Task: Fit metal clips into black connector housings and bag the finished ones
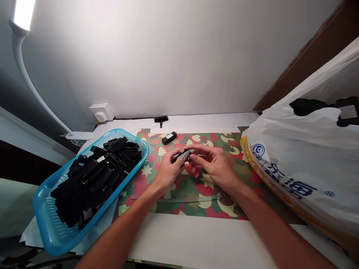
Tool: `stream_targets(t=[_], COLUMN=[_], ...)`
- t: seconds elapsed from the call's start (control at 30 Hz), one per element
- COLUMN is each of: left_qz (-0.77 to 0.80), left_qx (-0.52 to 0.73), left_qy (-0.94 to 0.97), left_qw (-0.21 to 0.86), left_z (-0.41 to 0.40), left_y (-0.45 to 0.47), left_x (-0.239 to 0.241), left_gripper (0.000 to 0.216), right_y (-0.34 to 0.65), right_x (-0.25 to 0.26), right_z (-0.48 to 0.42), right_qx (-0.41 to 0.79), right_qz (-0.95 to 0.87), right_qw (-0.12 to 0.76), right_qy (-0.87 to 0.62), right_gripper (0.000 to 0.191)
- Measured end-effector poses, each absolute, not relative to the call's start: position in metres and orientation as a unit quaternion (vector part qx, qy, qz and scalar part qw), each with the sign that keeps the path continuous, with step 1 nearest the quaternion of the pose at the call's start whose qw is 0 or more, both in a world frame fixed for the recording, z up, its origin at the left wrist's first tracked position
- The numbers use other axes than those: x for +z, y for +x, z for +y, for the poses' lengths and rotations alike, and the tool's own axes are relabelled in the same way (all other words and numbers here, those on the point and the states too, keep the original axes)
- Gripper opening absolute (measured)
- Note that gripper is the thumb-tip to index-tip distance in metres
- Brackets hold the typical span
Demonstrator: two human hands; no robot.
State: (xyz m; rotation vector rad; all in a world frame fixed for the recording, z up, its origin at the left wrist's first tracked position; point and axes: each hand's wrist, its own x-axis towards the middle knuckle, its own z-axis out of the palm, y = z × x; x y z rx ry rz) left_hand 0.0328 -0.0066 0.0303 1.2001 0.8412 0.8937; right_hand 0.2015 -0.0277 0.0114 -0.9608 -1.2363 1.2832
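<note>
Over the patterned mat, my left hand (170, 168) is closed round a small black plastic case (184, 154) with a greyish, shiny upper face. My right hand (214, 160) pinches the case's right end between thumb and index finger, its other fingers curled below. The fingers cover much of the case, so its details cannot be made out. Just beyond my hands lies a similar black case with a white label (169, 138). Farther back, near the wall, is another black piece (160, 119) with a short tab sticking out toward me.
On the left stands a blue plastic basket (42, 220) heaped with black plastic parts (98, 175). A large white plastic bag (303, 160) holding black pieces bulges in from the right. A clear strip (179, 200) lies across the camouflage-patterned mat (179, 209). A lit lamp (24, 15) rises at the left.
</note>
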Motion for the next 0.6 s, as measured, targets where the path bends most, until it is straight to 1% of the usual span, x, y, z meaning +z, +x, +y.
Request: stream_targets(t=[0.2,0.43,0.6], left_qz=[0.367,0.371,0.384], left_qx=[0.392,0.391,0.362], left_qy=[0.532,0.522,0.548], left_qw=[0.655,0.661,0.649], left_z=[-0.0070,-0.0056,-0.0037], left_y=[0.0334,0.0338,0.0310], left_x=[0.0317,0.0326,0.0292], left_gripper=[0.039,0.046,0.048], right_y=[0.2015,0.2017,0.2023], right_x=[0.0121,0.0136,0.0136], right_z=[-0.0277,-0.0292,-0.0290], right_qx=[0.540,0.539,0.540], right_qz=[-0.516,-0.515,-0.515], right_qw=[0.529,0.525,0.526], right_qy=[-0.403,-0.410,-0.408], right_gripper=[0.047,0.047,0.046])
